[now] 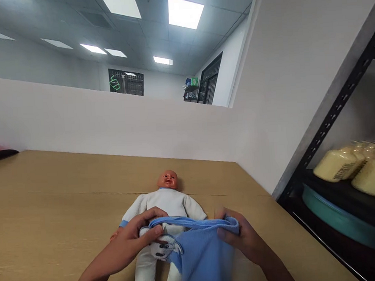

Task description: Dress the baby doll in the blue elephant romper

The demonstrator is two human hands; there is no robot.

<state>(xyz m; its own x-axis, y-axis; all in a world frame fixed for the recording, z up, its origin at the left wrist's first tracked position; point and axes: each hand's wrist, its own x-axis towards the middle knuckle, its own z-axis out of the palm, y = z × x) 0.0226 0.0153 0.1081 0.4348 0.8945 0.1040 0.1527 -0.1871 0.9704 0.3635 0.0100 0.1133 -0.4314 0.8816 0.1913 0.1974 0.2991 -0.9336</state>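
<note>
Garment (204,256) is blue, creased and thick-edged.

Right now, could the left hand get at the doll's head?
Probably yes: nothing covers the doll's head, and the way over its chest looks free, though the left hand would likely have to let go of the blue garment first.

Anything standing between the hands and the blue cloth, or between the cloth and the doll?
Nothing visible. The left hand and right hand both grip the blue cloth near its top edge. It covers part of the lower body of the doll, with no other object showing between; what lies behind the cloth is hidden.
</note>
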